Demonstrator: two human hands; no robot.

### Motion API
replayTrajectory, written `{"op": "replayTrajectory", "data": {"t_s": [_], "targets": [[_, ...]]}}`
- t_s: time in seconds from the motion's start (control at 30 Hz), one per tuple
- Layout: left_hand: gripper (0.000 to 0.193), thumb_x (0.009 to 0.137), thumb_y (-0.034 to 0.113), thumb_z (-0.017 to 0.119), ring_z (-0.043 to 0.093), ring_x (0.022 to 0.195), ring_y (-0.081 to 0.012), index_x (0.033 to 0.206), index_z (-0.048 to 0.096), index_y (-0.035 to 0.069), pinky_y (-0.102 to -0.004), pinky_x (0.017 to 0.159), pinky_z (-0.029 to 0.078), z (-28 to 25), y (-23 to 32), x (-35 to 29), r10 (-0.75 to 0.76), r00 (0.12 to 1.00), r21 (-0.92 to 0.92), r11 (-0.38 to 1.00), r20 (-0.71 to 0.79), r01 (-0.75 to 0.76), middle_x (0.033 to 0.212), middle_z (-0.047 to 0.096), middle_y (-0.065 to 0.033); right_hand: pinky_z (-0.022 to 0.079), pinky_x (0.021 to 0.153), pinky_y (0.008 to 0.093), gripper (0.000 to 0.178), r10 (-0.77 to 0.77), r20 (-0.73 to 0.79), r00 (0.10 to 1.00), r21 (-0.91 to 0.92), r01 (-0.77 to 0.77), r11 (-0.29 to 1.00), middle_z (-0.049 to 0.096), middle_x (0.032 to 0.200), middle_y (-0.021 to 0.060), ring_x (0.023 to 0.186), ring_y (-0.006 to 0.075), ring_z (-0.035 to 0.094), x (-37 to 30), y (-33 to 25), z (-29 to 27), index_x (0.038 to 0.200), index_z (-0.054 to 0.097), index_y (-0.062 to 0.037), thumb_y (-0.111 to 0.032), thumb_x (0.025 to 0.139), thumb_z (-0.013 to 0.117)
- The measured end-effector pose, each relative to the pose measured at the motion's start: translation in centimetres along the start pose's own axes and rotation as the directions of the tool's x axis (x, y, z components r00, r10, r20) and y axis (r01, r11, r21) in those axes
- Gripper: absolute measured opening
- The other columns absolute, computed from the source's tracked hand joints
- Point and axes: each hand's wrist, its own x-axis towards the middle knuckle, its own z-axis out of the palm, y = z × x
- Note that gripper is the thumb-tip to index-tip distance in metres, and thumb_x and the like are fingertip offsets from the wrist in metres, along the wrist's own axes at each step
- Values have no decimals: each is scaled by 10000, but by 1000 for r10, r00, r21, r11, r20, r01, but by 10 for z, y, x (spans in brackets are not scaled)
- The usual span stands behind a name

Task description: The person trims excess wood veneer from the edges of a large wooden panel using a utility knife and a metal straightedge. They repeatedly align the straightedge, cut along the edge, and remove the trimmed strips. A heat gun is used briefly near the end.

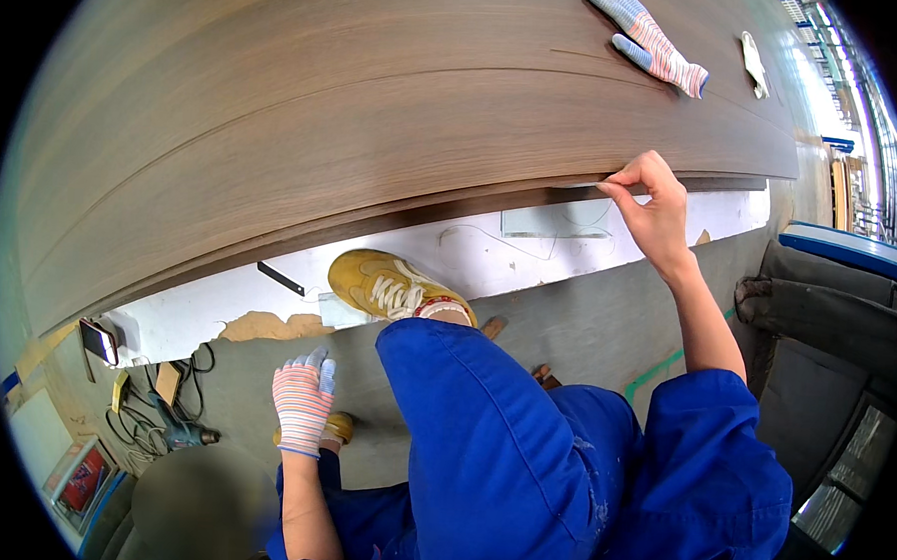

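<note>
A large brown wood-grain panel (376, 107) spans the upper view. At its near edge, toward the right, my bare right hand (654, 204) is closed in a pinch, thumb against forefinger. A thin pale strip (578, 187) shows at the fingertips along the edge; its material is too small to tell. My left hand (303, 402) wears a striped glove with blue-grey fingers. It hangs low beside my raised knee, with its fingers loosely extended and nothing visible in it. The matching striped glove (659, 51) lies on the panel, with a small white crumpled item (753, 65) to its right.
My yellow shoe (393, 286) rests on a white board (470, 251) under the panel's edge. On that board lie a black strip (280, 279) and a clear sheet (551, 220). A phone (97, 341), a power drill (184, 431) and coiled cables sit at lower left.
</note>
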Motion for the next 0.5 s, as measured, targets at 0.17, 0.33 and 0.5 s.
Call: {"op": "replayTrajectory", "data": {"t_s": [0.17,0.33,0.5], "targets": [[254,914,271,564,628,881,-360,1090,668,119,-449,842,467,1,-1,-1,6,1000,-1,1000,-10,-6,904,681,-167,485,592,286,182,-21,14,1000,12,21,1000,574,728,73,672,184,571,2,-7,8,742,600,-14,23,718,777],[528,698,293,699,621,956,-323,1201,607,162,-434,899,458,17,-13,-3,-23,997,43,999,71,20,971,671,-127,483,581,280,186,-32,18,999,45,31,998,572,719,73,653,182,570,6,-19,16,740,599,-17,21,715,779],[649,595,309,744,608,998,-339,1211,599,166,-452,943,439,30,-25,-7,-13,992,68,998,123,5,990,665,-139,468,566,280,190,-27,22,999,91,24,996,567,702,66,631,175,559,8,-28,23,733,595,-24,20,712,779]]}}
